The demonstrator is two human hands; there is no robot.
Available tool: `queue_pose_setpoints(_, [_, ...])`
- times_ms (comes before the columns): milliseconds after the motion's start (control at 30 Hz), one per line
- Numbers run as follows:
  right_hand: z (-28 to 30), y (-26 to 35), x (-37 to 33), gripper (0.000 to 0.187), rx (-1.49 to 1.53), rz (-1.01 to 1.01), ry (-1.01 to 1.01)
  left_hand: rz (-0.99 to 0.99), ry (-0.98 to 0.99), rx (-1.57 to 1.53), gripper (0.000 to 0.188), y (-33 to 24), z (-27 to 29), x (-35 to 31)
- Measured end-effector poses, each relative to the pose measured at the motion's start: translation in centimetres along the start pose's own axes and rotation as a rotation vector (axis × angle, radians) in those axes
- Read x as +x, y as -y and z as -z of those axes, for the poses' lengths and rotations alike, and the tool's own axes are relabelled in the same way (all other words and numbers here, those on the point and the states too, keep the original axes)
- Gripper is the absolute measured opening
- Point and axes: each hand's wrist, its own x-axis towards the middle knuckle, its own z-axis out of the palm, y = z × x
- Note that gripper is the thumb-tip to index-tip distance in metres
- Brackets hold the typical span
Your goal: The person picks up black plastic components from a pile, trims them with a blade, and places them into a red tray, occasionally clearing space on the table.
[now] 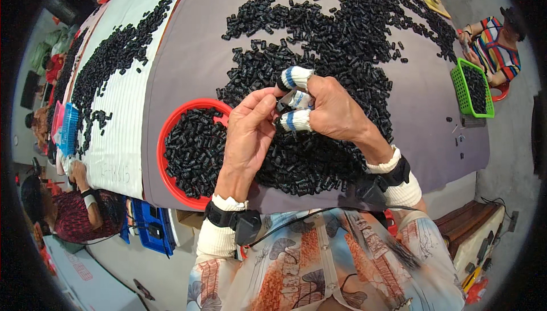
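Over a wide pile of small black cylindrical plastic pieces (319, 166), my two hands meet near the middle. My left hand (246, 131) is closed, thumb and fingertips pinching a small black piece (281, 106). My right hand (339, 109) is curled around the other side of it, its fingers wearing white knitted finger covers (297, 76) with blue stripes. The right fingertips press in at the black piece; their exact grip is partly hidden by the covers. Just left of my left hand, a round red basin (165, 166) holds many similar black pieces.
More black pieces spread over the grey cloth (188, 54) and the white cloth (128, 157). A green basket (462, 97) of pieces stands at the right edge near a person in a striped shirt (498, 49). At left, another person's hand (78, 174) rests near a blue basket (69, 129).
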Motion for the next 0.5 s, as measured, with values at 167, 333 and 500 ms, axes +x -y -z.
queue_pose_setpoints(167, [0.5,-0.4,0.0,0.030,-0.095,0.017,0.099,0.015,0.072,0.044,0.021,0.4,1.4,0.3])
queue_pose_setpoints(333, [0.3,-1.7,-0.3,0.033,0.037,0.008,0.027,0.028,0.107,0.027,0.027,0.7,0.4,0.0])
queue_pose_setpoints(500, [-0.3,-2.9,-0.5,0.033,0.157,0.005,-0.016,0.051,0.186,-0.099,0.033,1.0,0.0,-0.4])
